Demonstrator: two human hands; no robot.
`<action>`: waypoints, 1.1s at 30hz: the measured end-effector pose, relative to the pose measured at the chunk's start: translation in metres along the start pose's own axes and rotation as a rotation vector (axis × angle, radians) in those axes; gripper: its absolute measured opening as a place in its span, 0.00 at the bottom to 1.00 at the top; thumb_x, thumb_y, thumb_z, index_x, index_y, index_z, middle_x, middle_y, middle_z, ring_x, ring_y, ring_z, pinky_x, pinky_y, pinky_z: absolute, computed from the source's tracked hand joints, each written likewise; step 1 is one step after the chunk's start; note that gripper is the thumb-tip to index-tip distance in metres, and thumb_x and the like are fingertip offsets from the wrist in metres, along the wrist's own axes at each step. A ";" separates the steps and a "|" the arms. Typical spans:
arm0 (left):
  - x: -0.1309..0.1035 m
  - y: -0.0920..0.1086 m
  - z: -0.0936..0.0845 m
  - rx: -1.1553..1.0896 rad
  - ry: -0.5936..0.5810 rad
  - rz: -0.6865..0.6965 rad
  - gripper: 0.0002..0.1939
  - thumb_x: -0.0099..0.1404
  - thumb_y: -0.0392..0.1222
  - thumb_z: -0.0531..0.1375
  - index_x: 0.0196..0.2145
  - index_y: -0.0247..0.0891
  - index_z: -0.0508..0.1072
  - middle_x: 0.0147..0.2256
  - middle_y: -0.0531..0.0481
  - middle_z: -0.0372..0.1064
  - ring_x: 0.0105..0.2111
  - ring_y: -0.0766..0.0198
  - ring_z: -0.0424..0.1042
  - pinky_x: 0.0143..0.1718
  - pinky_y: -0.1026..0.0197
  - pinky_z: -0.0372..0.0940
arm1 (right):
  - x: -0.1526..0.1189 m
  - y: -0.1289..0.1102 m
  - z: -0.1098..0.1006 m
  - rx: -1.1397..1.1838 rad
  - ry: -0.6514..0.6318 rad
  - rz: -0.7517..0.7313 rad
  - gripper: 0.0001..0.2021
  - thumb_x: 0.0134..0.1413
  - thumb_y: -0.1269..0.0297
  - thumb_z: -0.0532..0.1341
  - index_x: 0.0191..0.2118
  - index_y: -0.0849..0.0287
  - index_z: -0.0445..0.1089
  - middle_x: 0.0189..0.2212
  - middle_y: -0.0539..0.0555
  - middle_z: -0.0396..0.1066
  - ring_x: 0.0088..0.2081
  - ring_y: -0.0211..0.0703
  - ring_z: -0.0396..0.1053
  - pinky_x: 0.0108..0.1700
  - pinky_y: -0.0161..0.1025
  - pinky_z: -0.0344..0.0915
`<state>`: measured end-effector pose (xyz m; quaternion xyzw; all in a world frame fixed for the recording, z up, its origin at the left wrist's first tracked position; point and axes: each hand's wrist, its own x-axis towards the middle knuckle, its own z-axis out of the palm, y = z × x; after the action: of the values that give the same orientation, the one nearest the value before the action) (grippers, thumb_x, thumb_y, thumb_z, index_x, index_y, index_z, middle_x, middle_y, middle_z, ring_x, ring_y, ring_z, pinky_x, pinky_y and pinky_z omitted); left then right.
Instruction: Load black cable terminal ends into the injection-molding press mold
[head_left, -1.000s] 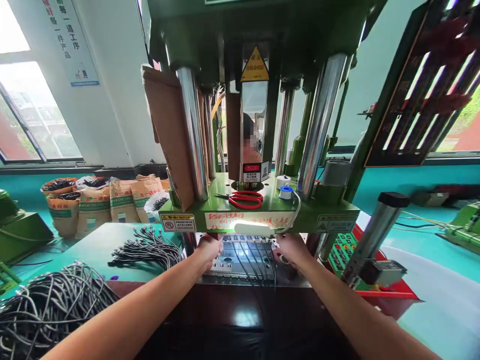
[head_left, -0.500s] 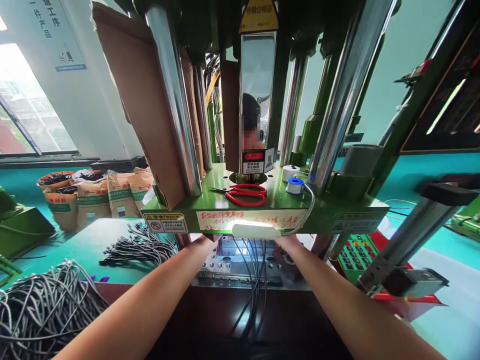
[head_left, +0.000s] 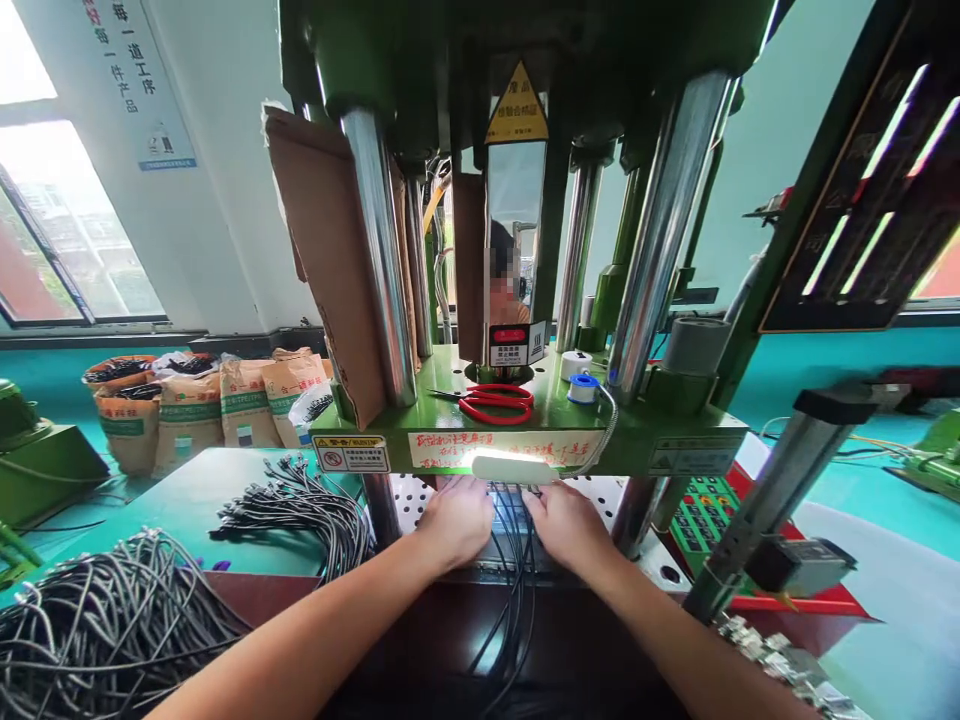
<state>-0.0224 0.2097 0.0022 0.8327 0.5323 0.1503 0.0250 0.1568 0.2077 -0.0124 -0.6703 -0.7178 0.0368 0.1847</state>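
Head view: both hands, left hand (head_left: pixel 456 520) and right hand (head_left: pixel 566 523), press black cables (head_left: pixel 514 545) under a "WARNING" label (head_left: pixel 351 454), fingers' grip unclear

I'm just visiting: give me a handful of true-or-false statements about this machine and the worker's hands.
1. Both hands, left hand and right hand, rest on the black cables under the green plate. True.
2. Blue scissors lie on the plate. False: the scissors have red handles.
3. A cable heap lies at the left. True.
4. The sacks stand right of the machine. False: they stand at the left, by the wall.
5. The lamp under the plate is off. False: it glows.
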 end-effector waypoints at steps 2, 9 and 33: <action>-0.005 0.009 0.000 0.026 0.010 0.017 0.14 0.68 0.42 0.53 0.50 0.36 0.68 0.50 0.42 0.67 0.51 0.55 0.66 0.55 0.45 0.59 | -0.004 -0.006 0.004 -0.015 -0.014 -0.004 0.11 0.63 0.59 0.55 0.42 0.60 0.70 0.41 0.54 0.73 0.43 0.45 0.71 0.47 0.49 0.67; -0.010 -0.011 -0.004 0.047 -0.055 0.094 0.24 0.60 0.35 0.51 0.55 0.37 0.65 0.55 0.43 0.65 0.55 0.55 0.62 0.59 0.51 0.54 | 0.005 -0.005 0.011 -0.083 -0.050 -0.024 0.09 0.62 0.62 0.57 0.41 0.60 0.71 0.41 0.54 0.73 0.43 0.44 0.71 0.47 0.49 0.67; -0.002 -0.004 0.001 0.034 -0.063 0.120 0.23 0.58 0.37 0.50 0.52 0.36 0.66 0.51 0.42 0.69 0.51 0.54 0.66 0.56 0.50 0.57 | 0.010 -0.030 0.013 -0.099 -0.013 -0.132 0.09 0.62 0.63 0.58 0.44 0.60 0.70 0.45 0.55 0.72 0.46 0.46 0.70 0.50 0.51 0.66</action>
<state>-0.0264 0.2102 0.0003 0.8678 0.4827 0.1163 0.0184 0.1244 0.2168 -0.0130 -0.6297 -0.7625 -0.0063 0.1487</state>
